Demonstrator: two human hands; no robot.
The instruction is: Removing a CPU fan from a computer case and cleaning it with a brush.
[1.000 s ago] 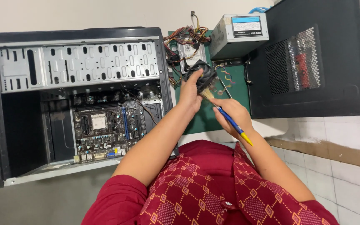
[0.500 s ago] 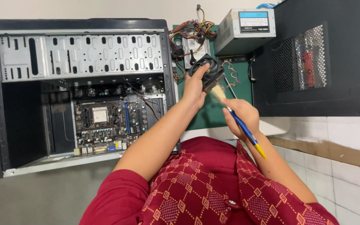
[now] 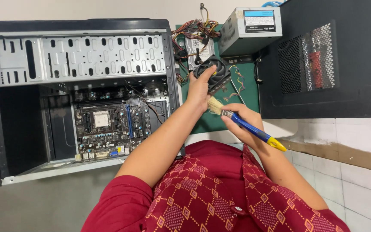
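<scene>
Right hand: the right hand [image 3: 241,118] is closed around one paintbrush [image 3: 245,123] with a blue handle and yellow end; its pale bristles point up toward the left hand.
Left hand: the left hand [image 3: 200,88], just beyond the bristles, grips one black cooler fan [image 3: 213,75] by its edge, with the thumb along the near side and the fingers over the far rim.
Fan handling: it looks light and stiff (plastic frame over a finned metal block, I judge); the blades and the thin coloured lead [image 3: 232,79] trailing to its right seem the fragile parts, so the outer frame is the safe place to hold.
Brush handling: light, rigid handle, soft bristles; best held at the ferrule end, as here.
Under the hands: one green mat [image 3: 250,92] on the desk.
Left of the hands: one open computer case [image 3: 82,56] with one motherboard [image 3: 108,126] inside.
Beyond the left hand: one tangle of coloured cables [image 3: 194,34] over one flat drive, partly hidden.
Beyond the right hand: one grey power supply [image 3: 250,30].
Far right: one black side panel [image 3: 327,60] with a mesh vent.
</scene>
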